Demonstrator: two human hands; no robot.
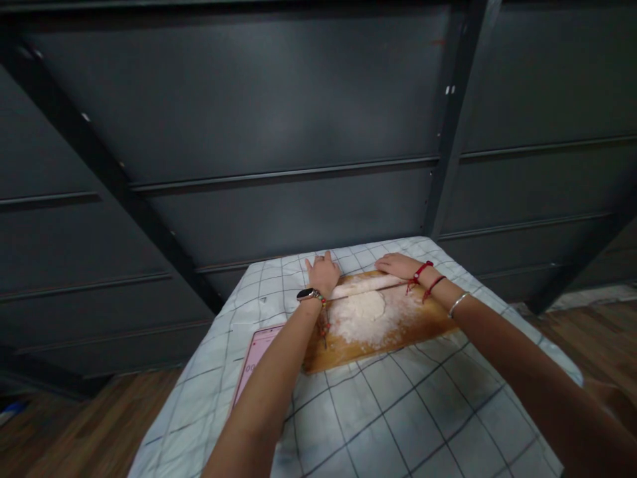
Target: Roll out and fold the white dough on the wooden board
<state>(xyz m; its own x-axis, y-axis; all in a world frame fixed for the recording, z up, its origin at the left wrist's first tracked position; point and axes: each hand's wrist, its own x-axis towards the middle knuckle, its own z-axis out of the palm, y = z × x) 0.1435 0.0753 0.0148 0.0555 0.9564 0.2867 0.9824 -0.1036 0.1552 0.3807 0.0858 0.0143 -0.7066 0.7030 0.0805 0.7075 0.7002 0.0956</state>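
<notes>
A floured rolling pin [365, 285] lies across the far part of a wooden board [326, 358]. Just in front of it, a pale round of dough [363, 307] is pressed flat amid scattered flour. My left hand [324, 272] rests over the pin's left end, fingers stretched out and spread beyond the far edge of the board. Over the right end lies my right hand [399, 265], palm down with its fingers extended forward. The palms hide both ends of the pin.
A pink-edged phone [256, 355] lies left of the board, partly behind my left forearm. A white checked cloth [358, 411] covers the table. Dark metal panels [298, 106] stand right behind it, and wooden flooring [592, 332] shows on both sides.
</notes>
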